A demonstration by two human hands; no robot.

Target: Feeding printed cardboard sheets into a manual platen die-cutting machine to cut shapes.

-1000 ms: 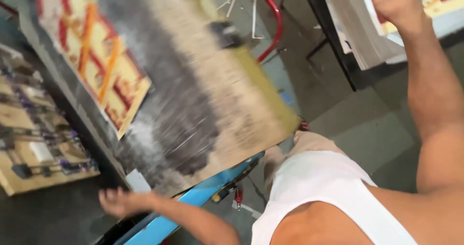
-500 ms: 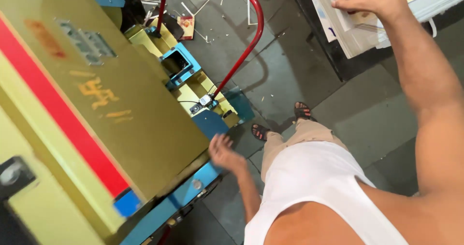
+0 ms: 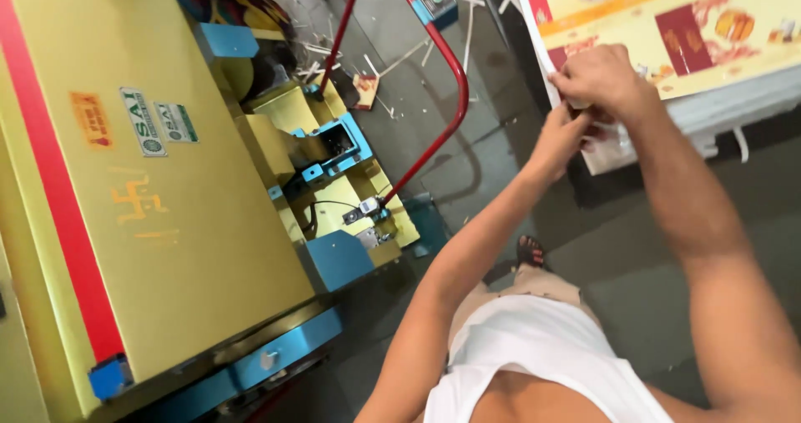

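**Both hands at the edge of the printed sheets**

Right hand [image 3: 602,79] rests on the near left corner of a stack of printed sheets [image 3: 692,31], fingers curled down and pinching at the paper's edge. Our left hand [image 3: 561,139] comes up just beneath it, touching the same corner, fingers bent against the sheet — whether it has a firm grip on the paper we cannot tell, since the right hand covers part of it.

Surface and room: grey concrete floor [image 3: 467,164], littered with thin pale strips and scraps around the upper middle of the view. The sheets lie flat on a pale table [image 3: 734,106] at upper right; the top sheet is yellow with red and orange printed panels. The stack's left edge overhangs toward us, and that is where both hands meet it.

To our left stands a large yellow machine [image 3: 192,223] with a red stripe [image 3: 58,214] along one side, blue brackets and a blue bar at its lower edge — well apart from the hands. A red tubular guard [image 3: 442,114] loops out from the machine's open end, between the machine and the table. A small grey switch box [image 3: 440,2] sits on the floor beyond the guard.

Below, we see a white vest [image 3: 534,356], light trousers and a sandalled foot [image 3: 530,252] on the floor.
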